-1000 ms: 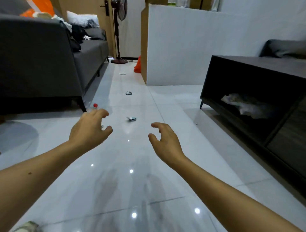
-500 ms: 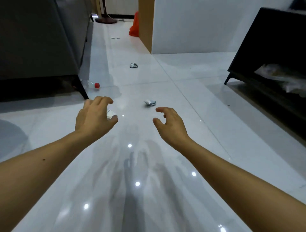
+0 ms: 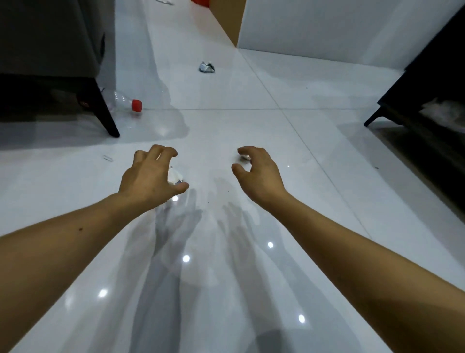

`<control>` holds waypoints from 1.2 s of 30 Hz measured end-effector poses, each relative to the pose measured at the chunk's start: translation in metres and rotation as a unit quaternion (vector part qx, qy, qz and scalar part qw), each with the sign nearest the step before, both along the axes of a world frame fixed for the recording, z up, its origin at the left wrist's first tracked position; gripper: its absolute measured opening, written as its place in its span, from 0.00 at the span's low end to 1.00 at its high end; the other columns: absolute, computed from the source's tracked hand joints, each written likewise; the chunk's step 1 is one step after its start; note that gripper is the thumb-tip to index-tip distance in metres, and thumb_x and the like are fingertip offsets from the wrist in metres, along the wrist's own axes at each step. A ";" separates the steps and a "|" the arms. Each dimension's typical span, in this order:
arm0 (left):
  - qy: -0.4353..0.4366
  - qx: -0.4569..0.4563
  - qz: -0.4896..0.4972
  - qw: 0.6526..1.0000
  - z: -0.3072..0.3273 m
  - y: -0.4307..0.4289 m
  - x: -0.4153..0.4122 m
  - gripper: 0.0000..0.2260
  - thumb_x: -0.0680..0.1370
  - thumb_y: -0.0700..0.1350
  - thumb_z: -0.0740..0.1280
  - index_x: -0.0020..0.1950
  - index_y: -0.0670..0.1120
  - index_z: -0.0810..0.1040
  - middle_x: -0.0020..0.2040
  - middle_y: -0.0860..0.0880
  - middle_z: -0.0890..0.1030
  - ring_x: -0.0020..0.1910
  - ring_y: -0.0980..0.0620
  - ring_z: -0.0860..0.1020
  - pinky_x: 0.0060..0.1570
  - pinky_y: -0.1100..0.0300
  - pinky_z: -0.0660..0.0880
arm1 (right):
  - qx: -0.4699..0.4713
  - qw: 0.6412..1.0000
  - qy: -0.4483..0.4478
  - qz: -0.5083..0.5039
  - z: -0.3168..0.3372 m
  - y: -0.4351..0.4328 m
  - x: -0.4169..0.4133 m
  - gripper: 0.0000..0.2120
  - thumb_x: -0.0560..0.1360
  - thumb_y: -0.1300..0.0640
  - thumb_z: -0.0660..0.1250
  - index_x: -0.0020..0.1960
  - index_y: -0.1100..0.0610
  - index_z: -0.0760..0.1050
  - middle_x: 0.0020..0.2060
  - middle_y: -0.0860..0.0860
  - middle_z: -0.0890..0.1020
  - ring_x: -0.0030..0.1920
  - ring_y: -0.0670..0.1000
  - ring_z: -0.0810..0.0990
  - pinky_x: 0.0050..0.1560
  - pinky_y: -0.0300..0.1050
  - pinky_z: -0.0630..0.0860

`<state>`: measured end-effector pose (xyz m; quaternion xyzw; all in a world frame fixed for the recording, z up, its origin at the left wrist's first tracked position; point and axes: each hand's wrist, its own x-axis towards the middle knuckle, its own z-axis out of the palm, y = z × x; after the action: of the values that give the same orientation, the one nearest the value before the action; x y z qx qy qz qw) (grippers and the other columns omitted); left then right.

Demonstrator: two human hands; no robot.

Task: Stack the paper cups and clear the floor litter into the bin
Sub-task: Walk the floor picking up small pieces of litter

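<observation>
Both my hands reach down toward the glossy white floor. My left hand (image 3: 151, 173) has its fingers curved and apart over a white crumpled paper wad (image 3: 174, 176) lying by its thumb; I cannot tell if they touch. My right hand (image 3: 258, 171) is open, with thumb and forefinger apart around a small crumpled wrapper (image 3: 245, 157), which the fingers partly hide. A silvery crumpled wrapper (image 3: 206, 67) lies farther ahead on the floor. A clear plastic bottle with a red cap (image 3: 123, 102) lies beside the sofa leg. No cups or bin are in view.
A dark sofa with a black leg (image 3: 104, 116) stands at the left. A black low cabinet (image 3: 427, 83) lines the right side. A white partition wall (image 3: 327, 27) rises ahead, with something orange-red (image 3: 200, 1) at the top edge. A small clip-like scrap (image 3: 108, 158) lies on the floor at the left.
The view has tilted down and moved forward. Both hands have dropped closer to the floor, the left over the white wad and the right onto the small wrapper that lay ahead of it.
</observation>
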<state>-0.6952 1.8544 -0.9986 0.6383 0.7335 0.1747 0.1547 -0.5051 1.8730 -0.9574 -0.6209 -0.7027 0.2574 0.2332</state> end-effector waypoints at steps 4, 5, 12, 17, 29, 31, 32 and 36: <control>-0.020 -0.055 -0.038 0.998 -0.023 0.013 0.002 0.29 0.71 0.51 0.70 0.69 0.52 0.64 0.72 0.50 0.59 0.68 0.43 0.59 0.58 0.51 0.66 | -0.015 1.000 -0.002 0.003 -0.024 0.016 0.009 0.19 0.76 0.57 0.61 0.67 0.55 0.66 0.67 0.50 0.68 0.66 0.51 0.67 0.62 0.42 0.64; -0.036 -0.066 -0.041 0.996 -0.029 0.017 0.003 0.27 0.71 0.51 0.70 0.68 0.54 0.64 0.73 0.50 0.57 0.69 0.42 0.58 0.62 0.51 0.64 | -0.020 1.000 -0.009 0.009 -0.031 0.019 0.012 0.19 0.76 0.56 0.61 0.67 0.54 0.66 0.68 0.50 0.68 0.66 0.51 0.68 0.63 0.42 0.64; 0.042 -0.215 -0.152 0.964 -0.059 0.023 -0.004 0.18 0.74 0.46 0.66 0.63 0.48 0.72 0.66 0.48 0.70 0.62 0.47 0.71 0.52 0.65 0.63 | -0.063 0.998 0.011 -0.016 -0.050 0.035 0.013 0.19 0.77 0.56 0.61 0.67 0.54 0.66 0.67 0.50 0.68 0.56 0.48 0.72 0.55 0.37 0.64; 0.087 -0.075 -0.071 0.991 -0.045 0.017 -0.002 0.08 0.75 0.45 0.62 0.53 0.48 0.74 0.57 0.51 0.73 0.53 0.48 0.74 0.41 0.58 0.68 | -0.055 0.998 -0.022 0.033 -0.028 0.033 0.010 0.19 0.76 0.57 0.60 0.67 0.54 0.65 0.68 0.49 0.68 0.64 0.50 0.69 0.60 0.40 0.65; 0.010 -0.149 -0.056 0.987 -0.026 0.035 -0.001 0.30 0.70 0.54 0.70 0.69 0.58 0.62 0.75 0.54 0.51 0.72 0.40 0.47 0.64 0.45 0.65 | -0.082 0.990 -0.078 0.089 -0.016 0.031 0.004 0.20 0.76 0.56 0.61 0.68 0.55 0.65 0.68 0.50 0.67 0.67 0.51 0.65 0.63 0.41 0.63; -0.053 -0.187 -0.035 0.980 -0.043 0.033 0.002 0.33 0.69 0.56 0.71 0.70 0.60 0.59 0.75 0.53 0.45 0.73 0.40 0.44 0.68 0.45 0.59 | -0.080 0.988 -0.082 0.104 -0.025 0.041 -0.002 0.20 0.76 0.56 0.61 0.68 0.55 0.65 0.68 0.51 0.68 0.68 0.50 0.65 0.63 0.40 0.62; -0.063 -0.189 -0.022 0.980 -0.052 0.032 0.002 0.33 0.69 0.57 0.71 0.70 0.60 0.59 0.75 0.53 0.45 0.73 0.41 0.45 0.68 0.46 0.57 | -0.077 0.989 -0.070 0.106 -0.029 0.047 -0.004 0.20 0.76 0.56 0.61 0.67 0.55 0.66 0.68 0.51 0.68 0.68 0.50 0.65 0.63 0.40 0.62; -0.046 -0.124 0.029 0.991 -0.078 0.030 0.003 0.22 0.72 0.47 0.68 0.65 0.53 0.68 0.72 0.49 0.58 0.65 0.41 0.59 0.61 0.51 0.62 | -0.062 0.989 -0.054 0.126 -0.047 0.068 -0.001 0.20 0.76 0.58 0.61 0.67 0.55 0.66 0.67 0.51 0.68 0.67 0.50 0.66 0.59 0.38 0.62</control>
<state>-0.6926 1.8843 -1.0763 0.5838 0.7600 0.1161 0.2608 -0.5063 1.9406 -1.0042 -0.5538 -0.7695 0.2940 0.1216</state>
